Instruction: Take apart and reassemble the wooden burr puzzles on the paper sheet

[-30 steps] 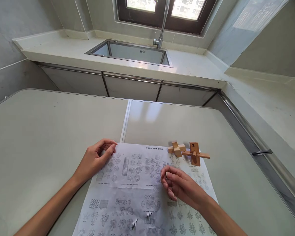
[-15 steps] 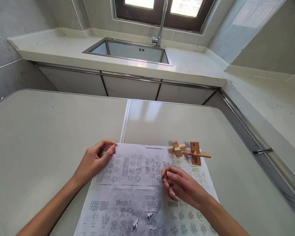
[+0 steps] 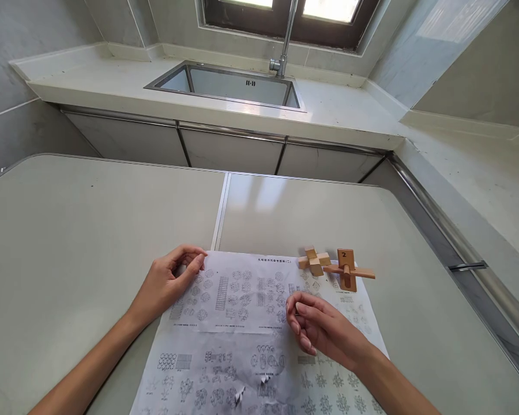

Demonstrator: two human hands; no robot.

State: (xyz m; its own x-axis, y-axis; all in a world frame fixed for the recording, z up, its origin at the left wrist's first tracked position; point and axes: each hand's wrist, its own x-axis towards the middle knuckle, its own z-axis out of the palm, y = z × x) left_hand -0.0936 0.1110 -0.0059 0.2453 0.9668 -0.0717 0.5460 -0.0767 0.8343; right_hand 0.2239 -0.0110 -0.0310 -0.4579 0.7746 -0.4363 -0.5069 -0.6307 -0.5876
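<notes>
A large printed sheet of puzzle diagrams [image 3: 251, 314] lies on the table, with small tears near its lower middle. My left hand [image 3: 179, 271] is at the sheet's upper left corner, thumb and fingers closed on the paper's edge. Over the right half of the sheet rests my right hand [image 3: 318, 323], its fingers loosely curled and apart, with nothing visible in them. Beyond it, at the sheet's upper right edge, sits a pale wooden interlocking puzzle [image 3: 315, 261]. Beside that stands a darker wooden cross puzzle [image 3: 346, 270] marked with a 2, the two close together.
The light folding table [image 3: 90, 230] has a metal seam [image 3: 220, 213] across its middle. Past its far edge runs a counter [image 3: 346, 118] with a steel-rimmed sink [image 3: 225, 86] and a tap [image 3: 281, 63]. Another counter [image 3: 471, 173] borders the right side.
Both hands keep their places and poses on the sheet. The view has shifted very slightly; the puzzles have not moved on the paper.
</notes>
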